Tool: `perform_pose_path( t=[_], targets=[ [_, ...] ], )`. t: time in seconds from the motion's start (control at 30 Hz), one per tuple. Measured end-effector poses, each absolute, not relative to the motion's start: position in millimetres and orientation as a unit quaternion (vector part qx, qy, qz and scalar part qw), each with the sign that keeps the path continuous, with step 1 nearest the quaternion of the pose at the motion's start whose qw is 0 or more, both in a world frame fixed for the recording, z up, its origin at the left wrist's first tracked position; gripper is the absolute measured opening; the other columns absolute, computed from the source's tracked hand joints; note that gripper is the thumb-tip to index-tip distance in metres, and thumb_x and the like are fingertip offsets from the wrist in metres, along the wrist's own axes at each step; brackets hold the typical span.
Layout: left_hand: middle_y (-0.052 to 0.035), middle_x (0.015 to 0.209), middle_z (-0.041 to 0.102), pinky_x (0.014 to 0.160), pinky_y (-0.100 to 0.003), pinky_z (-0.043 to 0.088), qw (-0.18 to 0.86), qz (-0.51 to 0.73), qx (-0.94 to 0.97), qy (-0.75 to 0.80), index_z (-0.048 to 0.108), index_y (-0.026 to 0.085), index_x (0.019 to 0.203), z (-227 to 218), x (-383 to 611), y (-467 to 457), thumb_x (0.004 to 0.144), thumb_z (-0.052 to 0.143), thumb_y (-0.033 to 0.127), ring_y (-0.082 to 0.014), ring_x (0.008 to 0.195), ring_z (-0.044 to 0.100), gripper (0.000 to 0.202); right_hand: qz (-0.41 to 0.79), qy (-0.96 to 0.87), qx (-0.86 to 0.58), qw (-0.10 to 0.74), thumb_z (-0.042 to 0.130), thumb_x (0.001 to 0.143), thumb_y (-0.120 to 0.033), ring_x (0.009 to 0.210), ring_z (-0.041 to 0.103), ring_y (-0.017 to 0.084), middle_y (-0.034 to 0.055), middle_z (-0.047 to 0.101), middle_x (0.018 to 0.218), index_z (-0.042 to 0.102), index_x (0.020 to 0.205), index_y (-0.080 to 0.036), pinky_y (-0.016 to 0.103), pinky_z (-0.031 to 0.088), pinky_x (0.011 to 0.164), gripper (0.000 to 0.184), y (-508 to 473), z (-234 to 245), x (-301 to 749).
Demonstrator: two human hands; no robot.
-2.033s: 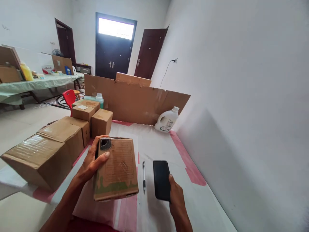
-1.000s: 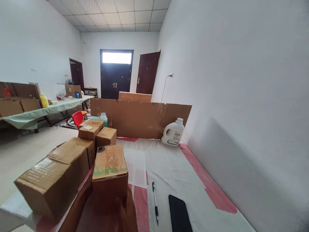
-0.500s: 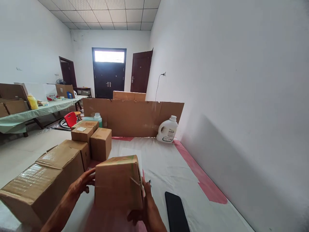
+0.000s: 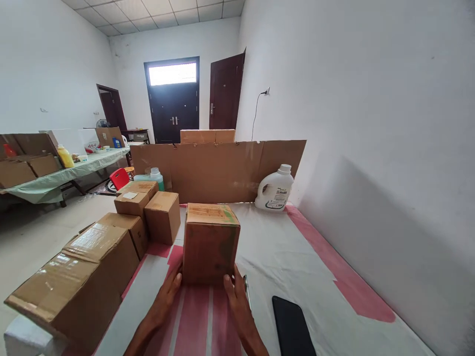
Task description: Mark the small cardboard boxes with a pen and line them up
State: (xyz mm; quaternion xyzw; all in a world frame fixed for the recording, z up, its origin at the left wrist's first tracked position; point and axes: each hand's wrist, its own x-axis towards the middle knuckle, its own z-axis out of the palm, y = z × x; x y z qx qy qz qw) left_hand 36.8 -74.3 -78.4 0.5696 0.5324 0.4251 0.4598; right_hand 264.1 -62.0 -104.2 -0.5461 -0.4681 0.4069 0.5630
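Note:
A cardboard box (image 4: 211, 249) with a green-marked top stands upright on the striped cloth, directly in front of me. Against its lower left edge rests my left hand (image 4: 168, 291), fingers stretched along the side. My right hand (image 4: 236, 294) grips the lower right corner, its thumb on the front face and its fingers round the side. The box is held between both hands. Just right of my right hand lies a thin shiny object (image 4: 247, 289), partly covered and too small to name. A black phone (image 4: 293, 326) lies flat farther right.
Several cardboard boxes (image 4: 107, 242) line the left edge. A white jug (image 4: 275, 190) and a bottle of green liquid (image 4: 157, 178) stand before an upright cardboard panel (image 4: 211, 170). A wall (image 4: 371, 148) borders the right side. Another table (image 4: 89, 165) with goods is at far left.
The box has moved forward, away from me, and turned somewhat; it now stands on the cloth. Both hands went with it and sit lower on its sides. The camera view has shifted.

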Motion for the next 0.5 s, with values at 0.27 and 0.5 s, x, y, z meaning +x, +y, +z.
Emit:
perform_pose_path(
  t=[0.27,0.5],
  targets=[
    [-0.0027,0.166,0.041,0.130,-0.057,0.025,0.354,0.439,0.535,0.629,0.030,0.039,0.162,-104,73,-67,0.090,0.050,0.074,-0.0370,0.159,0.024,0.082,0.467,-0.432,-0.541,0.550,0.055,0.087,-0.077,0.142,0.050,0.034,0.0157,0.060,0.147,0.060,0.138,-0.019,0.047,0.040,0.117,0.077,-48,-101,266],
    [-0.0095,0.171,0.028,0.128,-0.050,0.030,0.420,0.448,0.622,0.485,0.020,0.030,0.165,-72,168,-6,0.095,0.054,0.065,-0.0341,0.156,0.031,0.085,0.372,-0.418,-0.572,0.601,0.056,0.087,-0.076,0.114,0.065,0.031,0.0110,0.073,0.118,0.064,0.115,-0.023,0.040,0.052,0.096,0.061,-1,-69,360]
  ],
)
